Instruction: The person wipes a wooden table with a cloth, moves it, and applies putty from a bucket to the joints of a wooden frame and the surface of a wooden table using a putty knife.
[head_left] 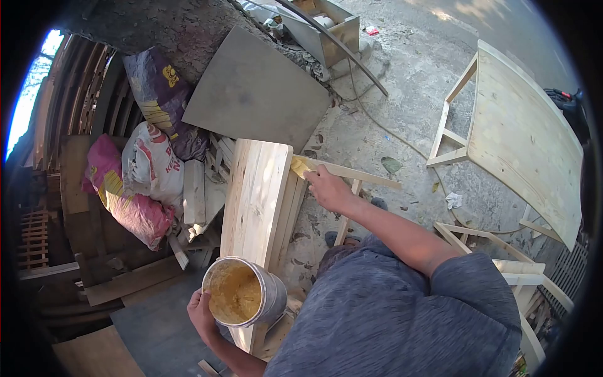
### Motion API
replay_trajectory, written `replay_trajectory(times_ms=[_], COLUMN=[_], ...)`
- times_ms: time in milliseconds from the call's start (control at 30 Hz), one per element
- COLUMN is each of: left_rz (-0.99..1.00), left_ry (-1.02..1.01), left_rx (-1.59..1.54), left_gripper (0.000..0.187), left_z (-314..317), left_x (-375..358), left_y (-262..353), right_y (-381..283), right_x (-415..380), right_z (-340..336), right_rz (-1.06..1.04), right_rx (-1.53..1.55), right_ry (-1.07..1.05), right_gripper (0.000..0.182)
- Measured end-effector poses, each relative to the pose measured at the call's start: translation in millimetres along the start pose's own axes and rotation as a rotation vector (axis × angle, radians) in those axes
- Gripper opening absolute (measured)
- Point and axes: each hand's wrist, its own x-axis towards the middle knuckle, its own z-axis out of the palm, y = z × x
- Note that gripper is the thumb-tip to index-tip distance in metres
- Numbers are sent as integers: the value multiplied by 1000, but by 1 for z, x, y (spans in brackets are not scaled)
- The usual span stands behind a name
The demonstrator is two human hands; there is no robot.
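A white bucket [271, 300] with yellowish paste inside is tilted near the lower end of a pale wooden piece [254, 195]. My left hand [202, 312] grips the bucket's rim on its left side. At the far corner of the wooden piece, my right hand [328, 188] is closed round something yellow [300, 166], which rests against the wood by the start of a slim wooden leg [352, 173]. Whether the yellow thing is a blade or a pad cannot be made out.
Filled sacks [152, 164] and stacked boards stand at the left. A grey panel [257, 88] lies beyond the wooden piece. At the right are a wooden table [521, 138] and frames [521, 267]. A cable [402, 139] crosses the ground.
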Motion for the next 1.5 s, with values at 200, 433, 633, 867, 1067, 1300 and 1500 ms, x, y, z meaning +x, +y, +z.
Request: replay_trajectory(times_ms=[200, 433, 633, 867, 1067, 1300, 1500], left_rz=[32, 65, 78, 81, 135, 319, 511], left_ry=[-13, -38, -76, -205, -319, -479, -636], left_rx=[20, 70, 60, 98, 132, 156, 82], left_gripper=[22, 23, 21, 18, 20, 29, 31], left_z=[5, 3, 2, -5, 4, 11, 48], left_x=[8, 19, 25, 43, 41, 24, 34], left_y=[12, 11, 14, 19, 33, 71, 77], right_y=[-5, 7, 15, 19, 3, -54, -214], right_x=[6, 1, -10, 3, 9, -91, -182], right_z=[6, 25, 29, 35, 43, -57, -112], right_rz=[37, 29, 41, 7, 112, 235, -52], right_rx=[-66, -1, 77, -33, 47, 32, 0], right_ry=[-127, 72, -34, -182, -131, -63, -28], right_gripper=[37, 34, 31, 34, 42, 39, 36])
